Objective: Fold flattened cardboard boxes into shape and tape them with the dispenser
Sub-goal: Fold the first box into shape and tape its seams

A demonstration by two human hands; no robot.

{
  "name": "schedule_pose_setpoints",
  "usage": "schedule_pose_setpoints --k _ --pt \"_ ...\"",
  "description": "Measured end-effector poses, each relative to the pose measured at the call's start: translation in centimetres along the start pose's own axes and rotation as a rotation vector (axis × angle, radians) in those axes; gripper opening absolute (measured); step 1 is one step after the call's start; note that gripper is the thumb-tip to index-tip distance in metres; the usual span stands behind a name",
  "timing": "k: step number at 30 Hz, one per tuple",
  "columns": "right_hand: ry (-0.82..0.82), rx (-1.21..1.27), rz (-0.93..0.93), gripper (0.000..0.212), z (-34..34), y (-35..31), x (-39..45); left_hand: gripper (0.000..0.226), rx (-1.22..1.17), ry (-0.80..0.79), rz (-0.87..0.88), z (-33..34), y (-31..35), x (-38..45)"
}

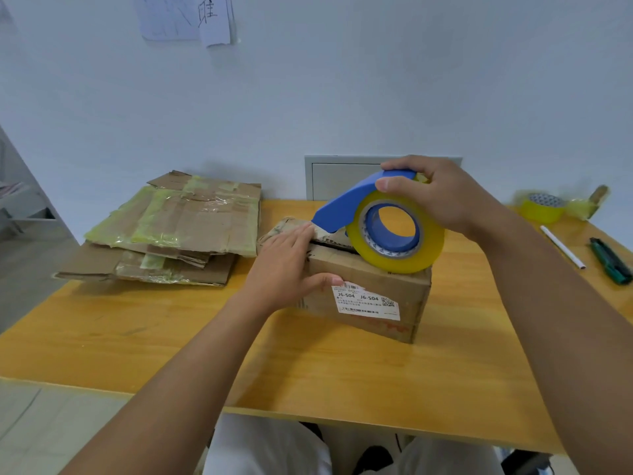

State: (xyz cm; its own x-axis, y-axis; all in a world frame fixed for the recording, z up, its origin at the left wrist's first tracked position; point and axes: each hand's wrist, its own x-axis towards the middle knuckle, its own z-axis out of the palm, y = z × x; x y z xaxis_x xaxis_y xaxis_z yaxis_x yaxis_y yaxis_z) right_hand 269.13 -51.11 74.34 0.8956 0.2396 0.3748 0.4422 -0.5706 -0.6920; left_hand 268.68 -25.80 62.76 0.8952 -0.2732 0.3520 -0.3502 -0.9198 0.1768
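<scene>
One folded cardboard box (373, 289) stands near the middle of the tabletop (144, 337), a brown corrugated cuboid with worn, ragged top flaps and one white printed label (368, 302) stuck on its near face. The left hand (287, 269) presses down on the box's left top corner, fingers straight across the flap and thumb lying along the near face just beside the label; this grip is flat and apart, not curled round anything. One tape dispenser (363, 200), smooth blue plastic with a curved hood, sits on the box's top, its nose at the seam between the flaps, carrying one glossy roll of yellowish clear tape (399, 234) round a blue hub. The right hand (442, 197) has its grip clamped on the dispenser's hood from above, fingers curled over the top and thumb on the near side. To the left lies one loose pile of flattened cardboard boxes (178, 231), their count unclear, creased and patched with crinkled shiny tape. At the right edge of the smooth yellow wood-grain tabletop lie one spare tape roll (543, 207), one white pen (561, 246) and one green-and-black cutter (611, 260).
</scene>
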Motion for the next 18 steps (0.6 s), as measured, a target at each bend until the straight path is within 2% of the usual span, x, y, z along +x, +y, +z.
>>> schedule_pose_setpoints --k 3,8,18 --pt "-0.029 -0.004 0.006 0.040 -1.0 0.2 -0.4 0.109 0.002 -0.024 -0.007 -0.2 0.0 0.3" --pt "-0.054 -0.042 -0.010 0.039 -1.4 -0.2 -0.5 0.100 -0.014 -0.028 0.001 0.2 -0.5 0.9" --pt "-0.114 -0.107 -0.008 0.034 -1.6 -1.0 0.7 0.109 0.004 -0.050 0.053 0.2 -1.1 1.3"
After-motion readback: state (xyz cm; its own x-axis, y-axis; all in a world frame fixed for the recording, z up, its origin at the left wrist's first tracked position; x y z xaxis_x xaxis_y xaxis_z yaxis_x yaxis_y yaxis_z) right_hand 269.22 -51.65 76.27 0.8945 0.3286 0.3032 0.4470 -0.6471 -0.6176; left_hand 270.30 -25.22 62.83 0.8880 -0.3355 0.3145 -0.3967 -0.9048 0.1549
